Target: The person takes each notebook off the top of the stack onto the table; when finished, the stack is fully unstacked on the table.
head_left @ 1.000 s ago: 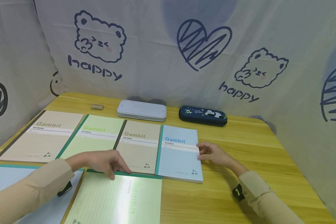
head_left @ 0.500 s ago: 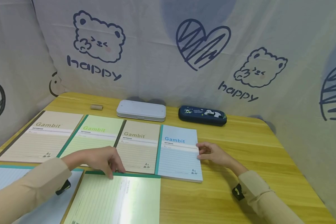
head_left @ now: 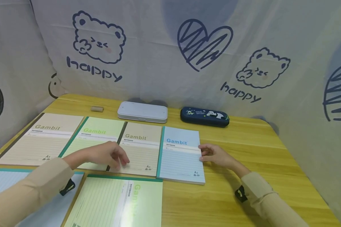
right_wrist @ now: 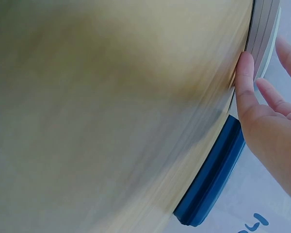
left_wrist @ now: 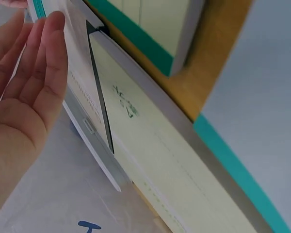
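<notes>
In the head view, my left hand hovers, fingers loosely bent and holding nothing, over the border between a green notebook and a beige notebook. To their right lies a blue notebook with a teal spine. Fingertips of my right hand rest against its right edge; the right wrist view shows a fingertip at the page block. Another beige notebook ends the row on the left. Closer to me lies a green notebook, turned sideways, beside a blue notebook partly covered by my left sleeve.
At the back of the wooden table sit a white case, a dark blue panda pencil case and a small brown cylinder. A printed cloth hangs behind.
My left hand has lifted off the top edge of the near green notebook and moved up over the row behind. My right hand stays at the blue notebook's edge.
</notes>
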`<state>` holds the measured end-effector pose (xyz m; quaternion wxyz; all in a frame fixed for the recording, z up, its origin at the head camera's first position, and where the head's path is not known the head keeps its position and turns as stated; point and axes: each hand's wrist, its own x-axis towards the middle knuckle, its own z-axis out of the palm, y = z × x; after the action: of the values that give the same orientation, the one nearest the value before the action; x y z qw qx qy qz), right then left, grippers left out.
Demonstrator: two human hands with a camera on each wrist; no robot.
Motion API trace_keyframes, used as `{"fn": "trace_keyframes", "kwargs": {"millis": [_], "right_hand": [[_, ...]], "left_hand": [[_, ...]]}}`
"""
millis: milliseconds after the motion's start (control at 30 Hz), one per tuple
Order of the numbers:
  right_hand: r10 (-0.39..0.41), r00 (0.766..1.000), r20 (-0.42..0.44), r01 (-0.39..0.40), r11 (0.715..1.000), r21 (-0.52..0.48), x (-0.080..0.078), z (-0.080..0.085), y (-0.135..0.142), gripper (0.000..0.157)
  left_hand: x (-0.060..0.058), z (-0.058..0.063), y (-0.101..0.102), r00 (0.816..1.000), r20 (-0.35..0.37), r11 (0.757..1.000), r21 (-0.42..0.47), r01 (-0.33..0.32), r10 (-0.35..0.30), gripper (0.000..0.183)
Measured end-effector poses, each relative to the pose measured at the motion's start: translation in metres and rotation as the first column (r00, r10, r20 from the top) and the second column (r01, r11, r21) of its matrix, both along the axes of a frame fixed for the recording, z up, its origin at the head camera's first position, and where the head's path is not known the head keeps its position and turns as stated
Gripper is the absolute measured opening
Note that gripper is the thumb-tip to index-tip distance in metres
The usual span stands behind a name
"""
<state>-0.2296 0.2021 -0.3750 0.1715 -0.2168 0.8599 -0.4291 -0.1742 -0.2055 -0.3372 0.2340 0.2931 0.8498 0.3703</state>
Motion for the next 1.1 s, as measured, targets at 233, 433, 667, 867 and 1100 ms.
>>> {"fn": "trace_keyframes", "kwargs": {"millis": [233, 433, 667, 867, 1100], "right_hand": [[-0.002, 1.000, -0.005, 0.002, 1.000, 0.011, 0.000, 0.001, 0.000, 0.050], [-0.005, 1.000, -0.010, 0.005, 1.000, 0.023, 0.000, 0.001, 0.001, 0.050], [-0.011, 1.000, -0.005, 0.012, 1.000, 0.022, 0.000, -0.001, 0.000, 0.051], [-0.014, 1.000, -0.011, 0.015, 0.999, 0.038, 0.000, 0.000, 0.000, 0.050], [-0.005, 1.000, -0.009, 0.005, 0.999, 0.036, -0.001, 0.001, 0.000, 0.050]], "left_hand": [[-0.011, -0.005, 0.009, 0.995, -0.089, 0.999, 0.041, -0.035, 0.038, 0.019], [-0.020, -0.005, 0.024, 0.987, -0.123, 0.994, 0.043, -0.099, 0.104, 0.018], [-0.029, -0.006, 0.046, 0.977, -0.130, 0.985, 0.055, -0.163, 0.169, 0.019], [-0.038, -0.008, 0.061, 0.967, -0.151, 0.979, 0.054, -0.197, 0.203, 0.020], [-0.046, -0.010, 0.074, 0.962, -0.130, 0.971, 0.020, -0.238, 0.239, 0.028]]}}
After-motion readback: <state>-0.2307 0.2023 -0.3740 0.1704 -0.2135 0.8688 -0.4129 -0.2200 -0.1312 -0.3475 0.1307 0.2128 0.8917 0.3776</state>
